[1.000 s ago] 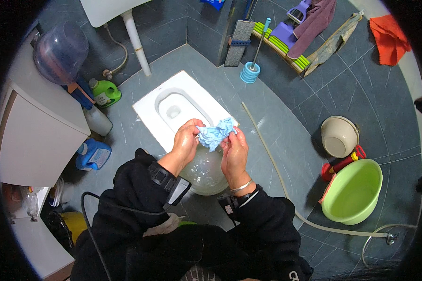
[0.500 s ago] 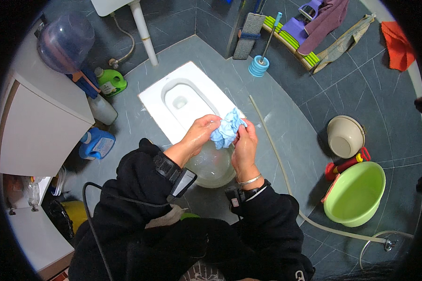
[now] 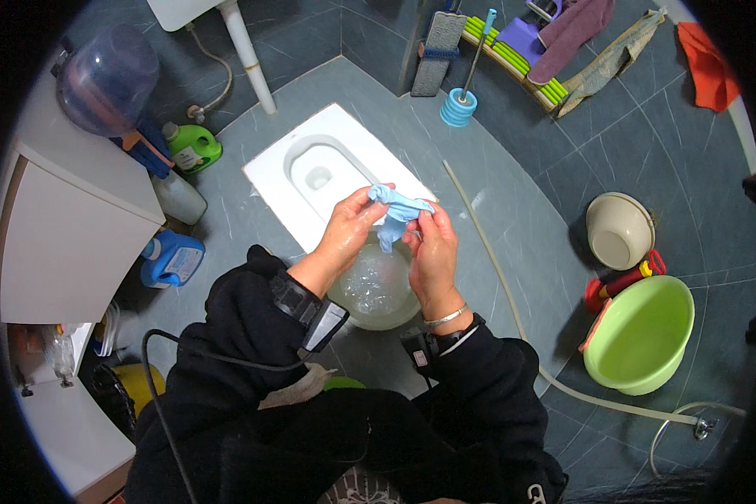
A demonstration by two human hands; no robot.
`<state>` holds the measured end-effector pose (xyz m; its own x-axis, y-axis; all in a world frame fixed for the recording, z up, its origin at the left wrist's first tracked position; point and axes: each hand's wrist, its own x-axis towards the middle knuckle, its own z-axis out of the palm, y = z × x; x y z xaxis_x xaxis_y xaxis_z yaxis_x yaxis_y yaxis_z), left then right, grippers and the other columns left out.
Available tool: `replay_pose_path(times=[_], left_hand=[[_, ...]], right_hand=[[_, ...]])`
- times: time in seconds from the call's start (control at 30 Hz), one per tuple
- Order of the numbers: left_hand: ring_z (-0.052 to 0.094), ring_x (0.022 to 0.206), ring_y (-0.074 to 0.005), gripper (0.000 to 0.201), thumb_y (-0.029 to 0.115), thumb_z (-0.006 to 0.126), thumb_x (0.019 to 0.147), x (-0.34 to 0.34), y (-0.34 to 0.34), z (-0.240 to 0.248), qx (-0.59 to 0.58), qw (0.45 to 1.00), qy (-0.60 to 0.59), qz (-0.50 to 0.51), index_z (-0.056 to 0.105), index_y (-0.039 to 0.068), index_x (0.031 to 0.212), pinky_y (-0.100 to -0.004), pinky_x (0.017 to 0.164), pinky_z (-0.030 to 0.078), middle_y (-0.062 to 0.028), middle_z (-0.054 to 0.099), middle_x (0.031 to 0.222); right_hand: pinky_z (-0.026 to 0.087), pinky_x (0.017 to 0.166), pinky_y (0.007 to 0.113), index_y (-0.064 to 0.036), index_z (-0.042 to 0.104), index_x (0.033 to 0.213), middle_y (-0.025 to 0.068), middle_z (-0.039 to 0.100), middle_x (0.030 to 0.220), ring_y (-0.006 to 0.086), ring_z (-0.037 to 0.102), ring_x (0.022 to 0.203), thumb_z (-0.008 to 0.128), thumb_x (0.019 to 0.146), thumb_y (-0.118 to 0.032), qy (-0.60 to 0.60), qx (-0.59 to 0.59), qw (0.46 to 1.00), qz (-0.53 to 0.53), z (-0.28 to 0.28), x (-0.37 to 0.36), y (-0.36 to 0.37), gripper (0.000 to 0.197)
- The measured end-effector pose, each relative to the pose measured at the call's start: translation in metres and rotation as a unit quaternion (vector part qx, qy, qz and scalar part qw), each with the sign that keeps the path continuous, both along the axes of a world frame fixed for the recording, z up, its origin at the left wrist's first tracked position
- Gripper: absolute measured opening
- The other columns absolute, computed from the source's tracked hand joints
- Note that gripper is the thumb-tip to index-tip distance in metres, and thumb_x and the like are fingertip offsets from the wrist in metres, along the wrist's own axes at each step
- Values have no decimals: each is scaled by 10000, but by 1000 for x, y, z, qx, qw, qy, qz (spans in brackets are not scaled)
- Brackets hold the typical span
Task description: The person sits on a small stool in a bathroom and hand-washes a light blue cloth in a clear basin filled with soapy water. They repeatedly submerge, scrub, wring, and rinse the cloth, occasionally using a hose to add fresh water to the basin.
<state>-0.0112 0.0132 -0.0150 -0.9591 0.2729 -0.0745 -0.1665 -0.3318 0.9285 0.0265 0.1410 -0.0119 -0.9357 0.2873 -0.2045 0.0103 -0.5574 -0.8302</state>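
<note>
A light blue cloth (image 3: 401, 208) is pinched and stretched between both my hands, with one end hanging down. My left hand (image 3: 344, 231) grips its left end with closed fingers, and my right hand (image 3: 433, 254) holds the other end between thumb and fingers. Both hands look wet. Below them a basin of water (image 3: 376, 290) stands on the floor, its surface rippled and bubbly; my hands hide part of its rim. Just beyond, a white squat toilet (image 3: 336, 168) is set in the floor.
On the left are a white cabinet (image 3: 80, 231), a green bottle (image 3: 195, 149) and a blue bottle (image 3: 173, 259). A hose (image 3: 493, 256) runs along the floor to the right. A beige bucket (image 3: 620, 231), a red plunger-like tool (image 3: 626, 281) and a green basin (image 3: 640, 336) are at the right wall.
The crumpled cloth has been drawn out into a stretched strip between my hands, its lower end now dangling. The basin's water shows more ripples. The view has shifted slightly.
</note>
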Motion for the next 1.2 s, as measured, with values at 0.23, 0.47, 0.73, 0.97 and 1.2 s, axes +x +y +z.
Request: replay_pose_path(times=[0.23, 0.47, 0.73, 0.97, 1.2], left_hand=[[569, 915, -114, 307, 107, 572, 879, 3, 0, 1, 52, 993, -60, -87, 499, 17, 1163, -260, 805, 448, -68, 597, 1028], [566, 771, -89, 348, 106, 646, 834, 1, -2, 3, 18, 990, -87, -113, 509, 13, 1140, -216, 653, 424, -22, 601, 838], [569, 711, -90, 226, 80, 653, 819, 5, 0, 5, -4, 995, -50, -85, 545, 23, 1009, -212, 597, 417, -33, 596, 815], [600, 766, -128, 122, 112, 609, 861, 2, -5, 4, 22, 984, -120, -128, 555, 50, 951, -230, 668, 482, -40, 599, 859], [584, 707, -124, 101, 97, 634, 838, -3, -6, -8, -73, 992, -88, -48, 549, 55, 869, -231, 620, 459, -39, 603, 800]], right_hand=[[394, 542, 198, -11, 557, 1031, -12, 516, 724, 57, 454, 602, 446, 912, -94, 6, -10, 1000, 19, 0, 0, 6, 182], [384, 557, 203, -35, 561, 1009, -9, 523, 742, 54, 442, 616, 473, 879, -72, -42, 79, 996, 25, -3, 2, 9, 161], [442, 615, 207, 26, 559, 972, 36, 584, 800, 78, 524, 660, 592, 858, -64, 55, 186, 981, 8, 4, 4, 1, 149], [430, 587, 203, 20, 610, 905, 6, 598, 751, 65, 539, 638, 618, 851, -109, 24, 142, 988, 63, 2, -1, 7, 140], [406, 596, 194, 6, 626, 913, 1, 606, 773, 63, 515, 658, 597, 845, -67, -19, 115, 992, 46, -3, -3, 19, 104]])
